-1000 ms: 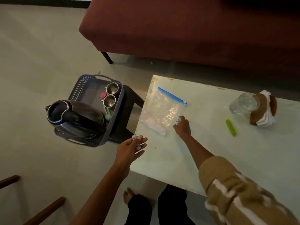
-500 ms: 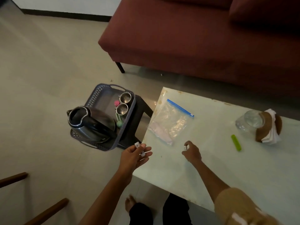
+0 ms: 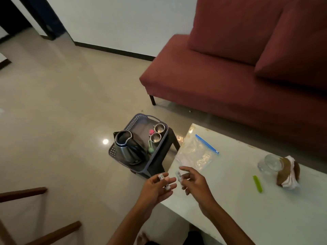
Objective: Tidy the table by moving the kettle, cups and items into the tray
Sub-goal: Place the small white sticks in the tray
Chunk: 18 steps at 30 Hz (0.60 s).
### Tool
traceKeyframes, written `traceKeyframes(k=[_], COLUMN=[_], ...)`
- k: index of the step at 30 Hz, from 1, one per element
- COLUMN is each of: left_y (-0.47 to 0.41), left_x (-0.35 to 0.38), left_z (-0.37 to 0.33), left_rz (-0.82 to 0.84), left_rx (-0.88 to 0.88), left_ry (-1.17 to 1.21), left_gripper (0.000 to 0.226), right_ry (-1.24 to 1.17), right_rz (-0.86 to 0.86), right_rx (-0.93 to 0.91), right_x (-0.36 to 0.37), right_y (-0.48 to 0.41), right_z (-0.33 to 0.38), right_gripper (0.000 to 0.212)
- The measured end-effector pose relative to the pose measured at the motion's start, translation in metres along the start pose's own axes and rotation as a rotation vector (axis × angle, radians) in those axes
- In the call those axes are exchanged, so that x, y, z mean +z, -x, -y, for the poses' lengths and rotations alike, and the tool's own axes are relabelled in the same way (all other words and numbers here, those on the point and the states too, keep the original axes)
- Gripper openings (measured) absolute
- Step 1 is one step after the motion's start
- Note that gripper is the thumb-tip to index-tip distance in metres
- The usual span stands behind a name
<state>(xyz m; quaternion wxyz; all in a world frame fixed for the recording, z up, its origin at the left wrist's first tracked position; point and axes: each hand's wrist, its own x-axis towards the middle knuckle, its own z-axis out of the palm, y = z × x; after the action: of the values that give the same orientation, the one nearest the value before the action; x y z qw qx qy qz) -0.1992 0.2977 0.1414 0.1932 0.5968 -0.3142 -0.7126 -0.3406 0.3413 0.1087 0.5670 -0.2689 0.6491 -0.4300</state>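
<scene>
In the left grip point(image 3: 154, 191), palm up and fingers half curled: two small white pieces point(image 3: 161, 177) with tiny drawn faces, one at the fingertips, the other lower, near the thumb. In the right grip point(image 3: 194, 184): a third white piece point(image 3: 179, 176), pinched at the fingertips, the remaining fingers loosely bent. Held in the air at the near left corner of the white worktop point(image 3: 230, 200), close to each other but apart.

Beyond the hands, on a low dark stool point(image 3: 169, 138) just beside the worktop: the dark perforated tray point(image 3: 134, 121). Inside the tray: the kettle point(image 3: 126, 147), upright, in the near left part; two steel cups point(image 3: 159, 128) side by side along the right wall; a small pink item point(image 3: 151, 132) just left of the cups; a pale green item point(image 3: 150, 148) between kettle and right wall.

Remaining on the worktop: a clear zip bag point(image 3: 196, 152) with a blue closing strip, flat, near the left edge; a green stick point(image 3: 257, 183), well apart to the right; a clear glass jar point(image 3: 269, 164) on its side, touching a brown-and-white thing point(image 3: 288, 174), not possible to tell what exactly.

Behind the worktop, a dark red sofa point(image 3: 238, 76). Underneath all, a pale tiled floor point(image 3: 62, 112). At the lower left, two brown wooden bars point(image 3: 23, 191).
</scene>
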Motion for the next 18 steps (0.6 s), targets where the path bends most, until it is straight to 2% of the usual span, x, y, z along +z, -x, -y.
traceKeyframes(k=[5, 9, 18], left_y=[0.033, 0.053, 0.069], left_x=[-0.038, -0.073, -0.167], left_z=[-0.012, -0.016, -0.013], left_rz=[-0.011, 0.070, 0.125], left_rx=[0.056, 0.027, 0.009], left_ry=[0.161, 0.304, 0.542], left_gripper=[0.019, 0.023, 0.027], right_ry=[-0.001, 0.041, 0.057], right_rz=[0.057, 0.121, 0.136], right_rx=[-0.094, -0.169, -0.199], right_x=[0.048, 0.091, 0.188], right_y=[0.034, 0.049, 0.061], right_z=[0.035, 0.049, 0.048], right_gripper=[0.014, 0.009, 0.014])
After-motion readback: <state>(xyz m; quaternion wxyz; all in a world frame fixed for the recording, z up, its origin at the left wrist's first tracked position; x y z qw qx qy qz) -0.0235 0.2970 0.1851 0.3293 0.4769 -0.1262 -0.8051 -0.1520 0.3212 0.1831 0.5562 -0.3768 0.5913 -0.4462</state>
